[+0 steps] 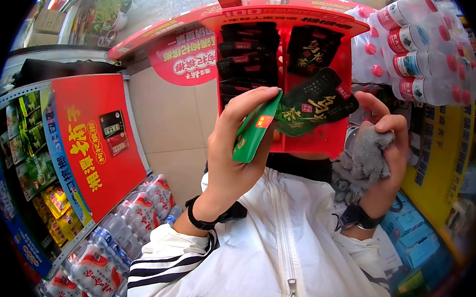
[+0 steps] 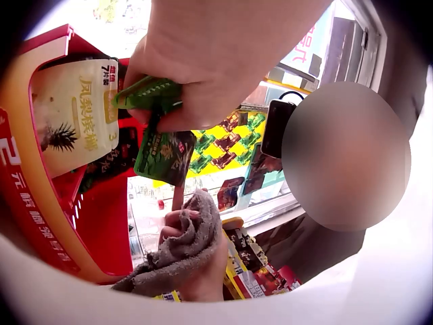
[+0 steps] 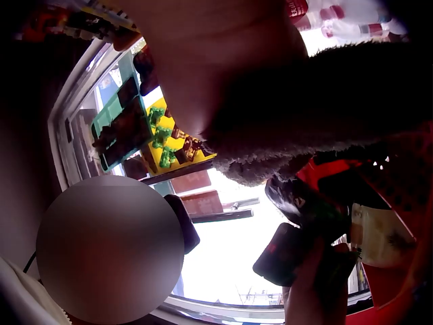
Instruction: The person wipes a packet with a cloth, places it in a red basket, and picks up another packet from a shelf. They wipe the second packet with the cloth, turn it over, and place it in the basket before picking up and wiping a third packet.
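Over the red box [image 1: 324,140], my left hand [image 1: 228,150] pinches the green packet [image 1: 254,132] and black pouch [image 1: 320,102], while my right hand [image 1: 397,151] clutches a grey cloth [image 1: 367,156]. Fanned apart, the packs could slip if my pinch loosens.

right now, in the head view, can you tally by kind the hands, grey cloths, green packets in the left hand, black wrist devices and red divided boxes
Hands: 2 (left hand, right hand)
Grey cloth: 1
Green packet in the left hand: 1
Black wrist devices: 2
Red divided box: 1
Total: 7
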Tool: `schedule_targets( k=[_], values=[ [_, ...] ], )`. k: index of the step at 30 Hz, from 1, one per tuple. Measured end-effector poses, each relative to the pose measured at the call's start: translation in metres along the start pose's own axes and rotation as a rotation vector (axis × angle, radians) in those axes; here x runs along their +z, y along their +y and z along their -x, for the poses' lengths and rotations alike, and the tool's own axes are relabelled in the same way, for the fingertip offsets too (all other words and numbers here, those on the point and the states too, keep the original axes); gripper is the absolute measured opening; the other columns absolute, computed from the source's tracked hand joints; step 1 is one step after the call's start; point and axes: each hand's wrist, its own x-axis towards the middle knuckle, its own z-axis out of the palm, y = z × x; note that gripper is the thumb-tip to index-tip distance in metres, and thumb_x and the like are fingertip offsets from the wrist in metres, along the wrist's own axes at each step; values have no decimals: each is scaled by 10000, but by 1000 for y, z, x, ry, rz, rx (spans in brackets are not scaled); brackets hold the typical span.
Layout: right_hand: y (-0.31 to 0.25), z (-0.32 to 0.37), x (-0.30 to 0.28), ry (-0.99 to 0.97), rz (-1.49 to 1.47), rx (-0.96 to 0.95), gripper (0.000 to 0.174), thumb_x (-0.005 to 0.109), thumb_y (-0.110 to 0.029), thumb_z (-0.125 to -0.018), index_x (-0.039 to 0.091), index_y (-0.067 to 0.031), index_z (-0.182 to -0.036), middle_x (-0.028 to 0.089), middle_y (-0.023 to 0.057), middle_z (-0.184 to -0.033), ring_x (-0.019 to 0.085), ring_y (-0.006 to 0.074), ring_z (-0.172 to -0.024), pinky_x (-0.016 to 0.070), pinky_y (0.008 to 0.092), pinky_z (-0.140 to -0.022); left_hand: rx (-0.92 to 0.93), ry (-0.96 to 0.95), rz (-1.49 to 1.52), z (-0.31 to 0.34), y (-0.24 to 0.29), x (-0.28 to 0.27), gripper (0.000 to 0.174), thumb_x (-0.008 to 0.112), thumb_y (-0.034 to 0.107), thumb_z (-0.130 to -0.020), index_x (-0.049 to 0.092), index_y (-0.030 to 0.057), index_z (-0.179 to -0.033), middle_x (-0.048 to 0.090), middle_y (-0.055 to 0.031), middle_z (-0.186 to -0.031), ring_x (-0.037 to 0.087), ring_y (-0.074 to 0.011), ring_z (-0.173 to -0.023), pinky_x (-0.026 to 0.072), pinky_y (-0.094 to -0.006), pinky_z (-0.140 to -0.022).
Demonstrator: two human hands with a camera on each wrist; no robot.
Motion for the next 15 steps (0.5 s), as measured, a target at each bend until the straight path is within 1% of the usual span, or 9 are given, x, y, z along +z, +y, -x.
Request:
schedule_targets(
  k=[1, 2, 4, 5, 6, 8, 10, 12, 15],
  values=[
    [-3, -1, 2, -1, 1, 1, 379, 489, -173, -864, 577, 43, -1163, 556, 230, -1291, 623, 131, -867, 483, 246, -799, -15, -8, 3, 0, 2, -1, 529, 641, -136, -739, 573, 53, -1229, 635, -82, -1187, 605, -261, -1096, 438, -334, -907],
    [-9, -4, 5, -11, 165, 72, 376, 478, -168, -869, 588, 48, -1156, 547, 217, -1309, 607, 158, -948, 457, 260, -855, -15, -7, 3, 0, 4, -2, 529, 641, -136, -739, 573, 53, -1229, 635, -82, -1187, 605, -261, -1096, 438, -334, -907],
    [-17, -8, 11, -29, 494, 212, 376, 455, -160, -878, 611, 58, -1141, 528, 191, -1344, 574, 213, -1109, 407, 289, -967, 13, -153, -138, 0, 7, -4, 464, 586, -141, -855, 470, -5, -1284, 592, -161, -1242, 593, -214, -1145, 488, -308, -934],
    [-16, -10, 11, -37, 528, 230, 377, 439, -160, -894, 631, 64, -1130, 534, 172, -1339, 533, 234, -1187, 361, 306, -1018, 29, -170, -142, 0, 6, -4, 475, 585, -143, -855, 461, -5, -1292, 593, -165, -1240, 595, -212, -1140, 499, -298, -914],
    [-14, -12, 13, -36, 530, 229, 377, 439, -160, -894, 631, 64, -1130, 534, 172, -1339, 533, 234, -1187, 361, 306, -1018, 30, -169, -140, 0, 5, -4, 475, 585, -143, -855, 461, -5, -1292, 593, -165, -1240, 595, -212, -1140, 499, -298, -914],
    [-11, -14, 19, 129, 638, 178, 373, 455, -172, -899, 643, 53, -1131, 567, 165, -1288, 536, 225, -1178, 368, 307, -1011, 26, -136, -119, 2, 3, -5, 486, 589, -142, -853, 451, -4, -1298, 592, -168, -1238, 590, -218, -1149, 495, -307, -926],
    [-12, -16, 17, 129, 674, 129, 366, 471, -187, -903, 654, 41, -1124, 575, 159, -1268, 544, 214, -1156, 374, 309, -1007, 50, -105, -113, 1, 0, -6, 495, 590, -145, -851, 444, -3, -1302, 590, -171, -1237, 583, -223, -1157, 490, -314, -938],
    [-18, -14, 11, 24, 506, 332, 361, 477, -187, -906, 654, 52, -1110, 567, 159, -1274, 548, 205, -1140, 381, 303, -996, 76, -60, -90, 0, 1, -7, 495, 588, -154, -847, 447, -4, -1297, 590, -172, -1235, 578, -224, -1160, 483, -323, -953],
    [-20, -16, 11, 23, 563, 305, 355, 473, -181, -911, 647, 79, -1080, 587, 150, -1214, 557, 186, -1101, 395, 284, -965, 25, -68, -83, 0, 5, -10, 493, 604, -97, -869, 433, 3, -1320, 573, -177, -1260, 583, -215, -1144, 482, -313, -931]
  ],
)
